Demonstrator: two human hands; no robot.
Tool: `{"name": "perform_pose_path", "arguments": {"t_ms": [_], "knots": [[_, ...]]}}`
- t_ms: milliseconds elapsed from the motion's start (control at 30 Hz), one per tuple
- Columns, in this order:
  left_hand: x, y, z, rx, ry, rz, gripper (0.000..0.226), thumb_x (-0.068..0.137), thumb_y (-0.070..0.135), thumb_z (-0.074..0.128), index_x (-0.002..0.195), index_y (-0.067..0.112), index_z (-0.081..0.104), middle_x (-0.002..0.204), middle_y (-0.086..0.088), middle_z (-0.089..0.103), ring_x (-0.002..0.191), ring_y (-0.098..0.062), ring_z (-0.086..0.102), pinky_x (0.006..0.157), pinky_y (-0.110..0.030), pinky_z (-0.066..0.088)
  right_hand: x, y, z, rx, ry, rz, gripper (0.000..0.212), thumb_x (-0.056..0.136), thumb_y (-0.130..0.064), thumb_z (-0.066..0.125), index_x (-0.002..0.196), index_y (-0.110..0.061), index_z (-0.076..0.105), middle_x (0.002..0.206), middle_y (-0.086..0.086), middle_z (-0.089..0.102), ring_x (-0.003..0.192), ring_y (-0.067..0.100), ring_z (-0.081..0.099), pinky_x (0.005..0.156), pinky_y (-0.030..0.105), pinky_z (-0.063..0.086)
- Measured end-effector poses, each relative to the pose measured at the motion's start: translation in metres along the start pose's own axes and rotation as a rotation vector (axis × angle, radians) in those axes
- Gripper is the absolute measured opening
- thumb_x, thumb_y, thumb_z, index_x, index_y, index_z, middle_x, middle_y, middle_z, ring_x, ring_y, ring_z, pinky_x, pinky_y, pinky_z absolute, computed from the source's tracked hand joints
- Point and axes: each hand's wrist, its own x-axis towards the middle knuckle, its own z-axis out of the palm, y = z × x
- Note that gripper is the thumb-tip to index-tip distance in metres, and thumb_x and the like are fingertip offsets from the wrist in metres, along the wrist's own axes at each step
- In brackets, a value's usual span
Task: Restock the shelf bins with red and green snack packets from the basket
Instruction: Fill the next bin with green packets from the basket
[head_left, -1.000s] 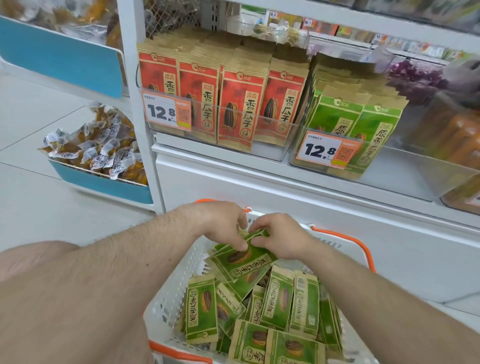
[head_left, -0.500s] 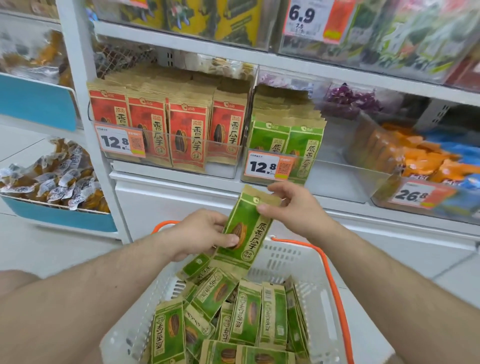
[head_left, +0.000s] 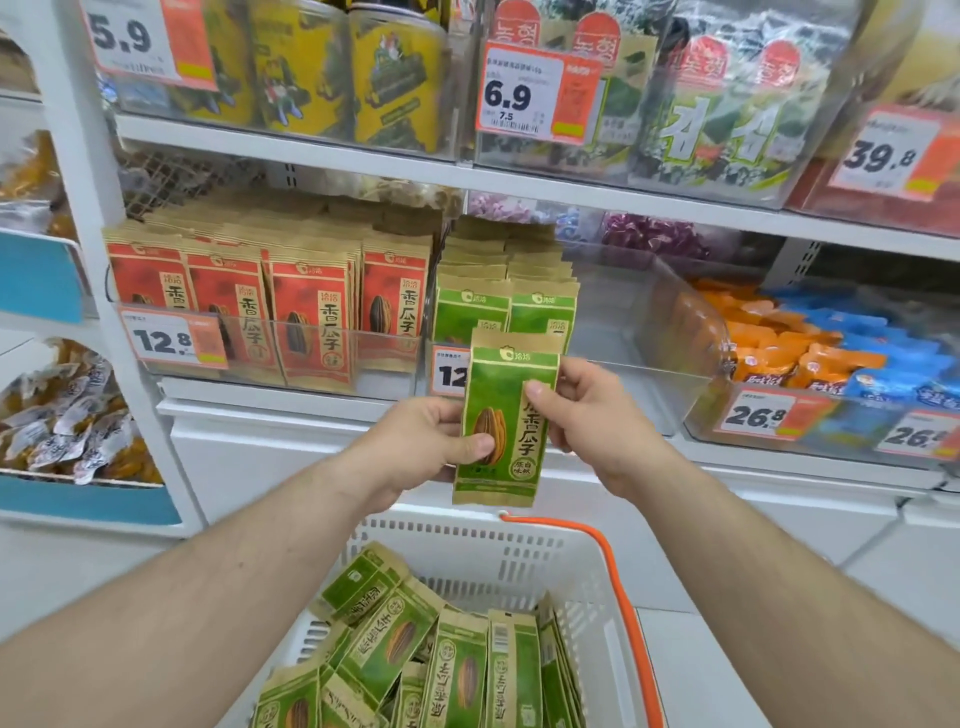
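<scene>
Held packet: while both hands lift it, 1 green packet (head_left: 506, 415) stands upright above the basket, in front of the green bin; it covers most of that bin's price tag (head_left: 449, 371), so only "12" shows.
Left hand: the left hand (head_left: 421, 447) grips the packet's lower left edge, thumb curled across the seed picture; the other fingers are hidden behind the packet.
Right hand: the right hand (head_left: 592, 415) pinches the packet's right edge higher up, thumb on the front covering part of the print, fingers curled behind.
Basket: a white basket (head_left: 519, 556) with an orange handle (head_left: 623, 608) holds more green packets (head_left: 457, 670), lying overlapped; the bottom edge of the view cuts them off, so their number cannot be told.
Green bin: green packets (head_left: 506, 306) stand in 2 rows at the left of a clear bin (head_left: 613, 343).
Red bin: red packets (head_left: 311, 312) fill the bin to the left, its tag (head_left: 174, 340) reading 12.8.
Upper shelf: yellow packs (head_left: 395, 73) and green packs (head_left: 727, 104) are blurred, their tops cut off.
Right side: orange and blue snacks (head_left: 810, 343) sit behind 26.8 tags.
</scene>
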Motion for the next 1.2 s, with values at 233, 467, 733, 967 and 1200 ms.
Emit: {"name": "perform_pose_path", "arguments": {"t_ms": [233,467,733,967,1200], "knots": [[0.027,0.037,-0.007,0.432,0.447,0.311,0.040,0.080,0.028,0.080,0.117,0.021,0.066,0.105,0.010,0.068,0.096,-0.007,0.064,0.088,-0.027,0.051,0.026,-0.064,-0.050,-0.035,0.339,-0.358,0.015,0.098,-0.001,0.054,0.102,-0.012,0.063,0.084,-0.001,0.067,0.053,-0.009,0.054,0.053,0.009,0.042],[0.059,0.031,-0.019,1.106,0.802,0.142,0.084,0.071,0.063,0.074,0.135,0.019,0.041,0.133,-0.002,0.051,0.129,-0.024,0.042,0.105,-0.045,0.030,0.072,-0.056,-0.065,-0.167,0.351,-0.412,0.019,0.097,-0.004,0.059,0.096,-0.023,0.065,0.093,-0.005,0.072,0.082,0.005,0.066,0.079,0.027,0.055],[0.072,0.009,-0.025,1.181,0.828,0.197,0.056,0.083,0.056,0.066,0.120,0.017,0.050,0.122,-0.001,0.057,0.121,-0.022,0.045,0.098,-0.039,0.037,0.091,-0.012,-0.064,-0.420,0.289,-0.318,0.017,0.092,-0.016,0.066,0.089,-0.032,0.069,0.090,0.001,0.073,0.081,0.024,0.066,0.082,0.050,0.057],[0.076,0.005,-0.025,1.182,0.872,0.222,0.053,0.083,0.056,0.067,0.116,0.017,0.051,0.118,0.000,0.059,0.117,-0.022,0.047,0.095,-0.039,0.036,0.102,0.003,-0.057,-0.623,0.192,-0.149,0.014,0.089,-0.023,0.072,0.089,-0.036,0.072,0.080,-0.014,0.070,0.083,0.019,0.068,0.087,0.044,0.056],[0.078,-0.001,-0.026,1.175,0.885,0.266,0.053,0.083,0.054,0.067,0.118,0.017,0.051,0.119,0.000,0.058,0.119,-0.021,0.046,0.098,-0.040,0.034,0.104,0.002,-0.052,-0.667,0.171,-0.063,0.012,0.090,-0.024,0.072,0.090,-0.035,0.070,0.076,-0.021,0.066,0.077,0.006,0.061,0.082,0.028,0.050]]}}
